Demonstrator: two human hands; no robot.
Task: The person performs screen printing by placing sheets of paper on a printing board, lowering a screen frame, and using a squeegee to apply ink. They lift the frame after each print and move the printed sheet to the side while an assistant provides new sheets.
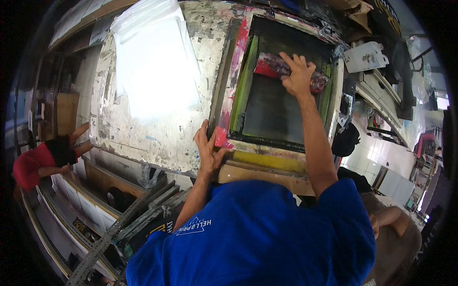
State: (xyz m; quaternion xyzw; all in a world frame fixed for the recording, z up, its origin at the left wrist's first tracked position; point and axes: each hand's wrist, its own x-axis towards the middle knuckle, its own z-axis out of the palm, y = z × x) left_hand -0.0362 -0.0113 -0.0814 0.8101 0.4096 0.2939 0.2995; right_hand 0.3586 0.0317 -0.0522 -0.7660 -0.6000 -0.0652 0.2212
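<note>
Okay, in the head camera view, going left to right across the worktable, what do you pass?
Stack of clear plastic sheets → left hand on the frame's corner → printing screen frame → right hand gripping the squeegee.

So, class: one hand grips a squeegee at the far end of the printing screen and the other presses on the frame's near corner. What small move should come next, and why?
Probably draw the squeegee toward the body across the mesh. The right hand holds it near the far end of the screen frame, so most of the dark mesh lies ahead of it, while the left hand braces the frame's near corner.
</note>
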